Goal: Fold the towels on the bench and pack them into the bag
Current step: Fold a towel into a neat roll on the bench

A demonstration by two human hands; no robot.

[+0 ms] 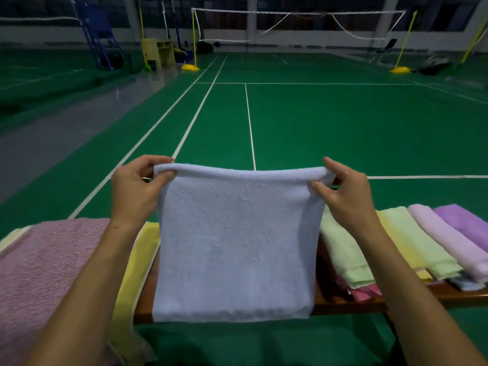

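Wooden bench (343, 303): pale blue towel (235, 241) between hands, perhaps doubled.

left grip (134, 190) pinching, right grip (346, 192) pinching, arms raised

Both hands up, holding a pale blue towel (235, 244) by its top edge. Left hand (134, 188) pinches the top left corner, right hand (346, 191) pinches the top right. Towel hangs flat and doubled over, bottom edge level with the near edge of the wooden bench (343, 303). Pink towel (45, 273) on the left, yellow towel (137, 260) just beside it. Folded towels on the right: green (343, 249), yellow-green (414, 241), pink (446, 236), purple (464, 220). Green court floor (317, 122) beyond, net (298, 25) far.
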